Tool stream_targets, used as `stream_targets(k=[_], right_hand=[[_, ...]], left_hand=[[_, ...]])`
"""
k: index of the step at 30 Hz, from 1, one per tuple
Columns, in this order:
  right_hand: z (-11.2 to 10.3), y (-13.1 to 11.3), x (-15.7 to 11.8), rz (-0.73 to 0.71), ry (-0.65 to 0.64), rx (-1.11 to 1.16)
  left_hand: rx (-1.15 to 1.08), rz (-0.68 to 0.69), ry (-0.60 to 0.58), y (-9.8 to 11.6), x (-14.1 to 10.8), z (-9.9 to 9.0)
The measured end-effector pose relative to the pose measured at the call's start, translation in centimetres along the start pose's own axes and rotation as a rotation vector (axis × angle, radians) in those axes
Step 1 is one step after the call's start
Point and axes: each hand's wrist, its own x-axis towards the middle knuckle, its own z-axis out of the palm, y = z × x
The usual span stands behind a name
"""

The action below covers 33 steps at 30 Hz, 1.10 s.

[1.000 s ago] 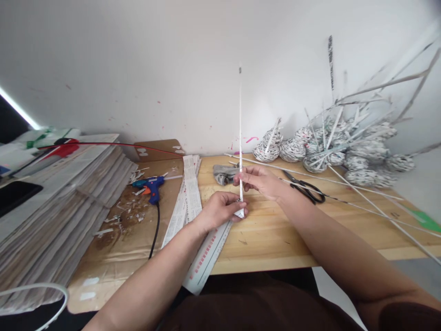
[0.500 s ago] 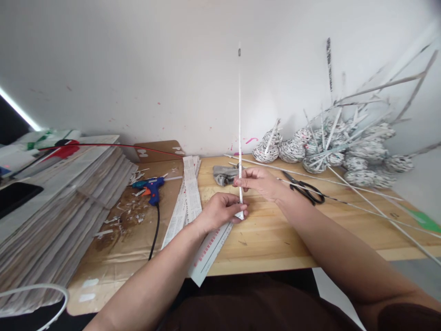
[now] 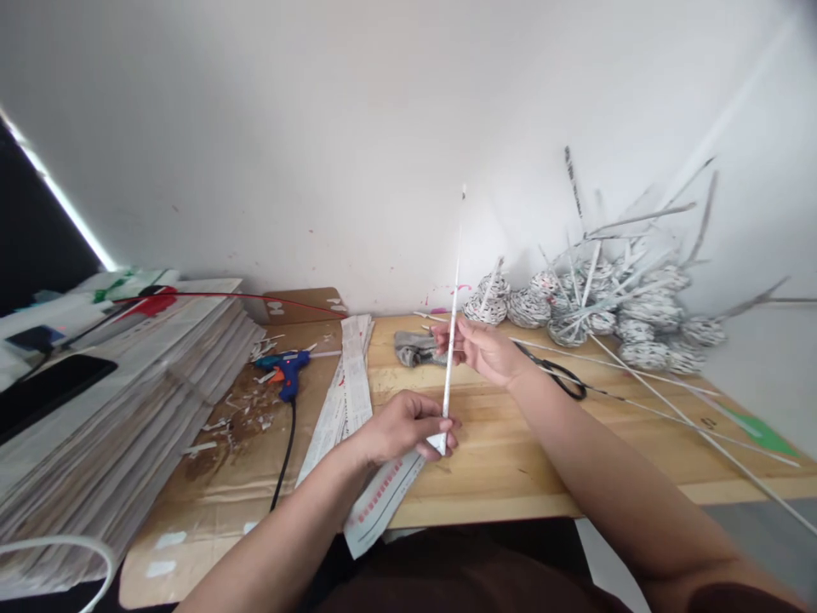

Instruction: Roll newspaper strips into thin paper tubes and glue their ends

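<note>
A thin white paper tube point(image 3: 454, 340) stands nearly upright, leaning a little to the right at its top. At its lower end my left hand point(image 3: 408, 426) pinches it between thumb and fingers. From that end a partly unrolled printed paper strip point(image 3: 386, 498) slants down past the table's front edge. My right hand point(image 3: 491, 347) is higher up beside the tube, its fingers apart and reaching behind it, the thumb off to its right. Behind the right fingers lies a grey cloth point(image 3: 414, 347). Black-handled scissors point(image 3: 565, 379) rest partly hidden behind the right forearm.
Flat paper strips point(image 3: 356, 366) lie left of the hands. A blue glue gun point(image 3: 292, 375) rests on cardboard point(image 3: 242, 485) with paper scraps. A tall paper stack point(image 3: 191, 375) stands at left. Woven paper bundles point(image 3: 651, 315) and long tubes point(image 3: 677, 417) fill the right side.
My right fingers have loosened from the tube and spread. The tube has gone from upright to tilting slightly right. The whole view has shifted, with the scene lower in it.
</note>
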Motion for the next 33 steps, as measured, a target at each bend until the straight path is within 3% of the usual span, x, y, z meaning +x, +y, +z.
stream_targets(k=[6, 14, 20, 28, 30, 33], right_hand=[[1.1, -2.2, -1.0, -0.065, 0.060, -0.074], [3.4, -2.1, -4.1, -0.113, 0.239, -0.048], [4.9, -3.4, -6.9, -0.113, 0.187, -0.172], [6.9, -3.8, -7.3, -0.233, 0.432, -0.416], [7.1, -3.7, -7.5, -0.224, 0.395, -0.403], [7.4, -3.0, -8.1, -0.069, 0.114, -0.335]], left_hand=[[0.050, -0.054, -0.036, 0.3, -3.5, 1.2], [0.096, -0.063, 0.062, -0.9, -6.4, 3.2], [0.155, -0.108, 0.017, -1.4, -8.1, 3.9], [0.528, -0.017, 0.224, -1.3, -10.0, 4.7], [0.477, -0.030, 0.210, -1.1, -10.3, 4.6], [0.266, -0.070, 0.103, -0.9, -10.7, 4.4]])
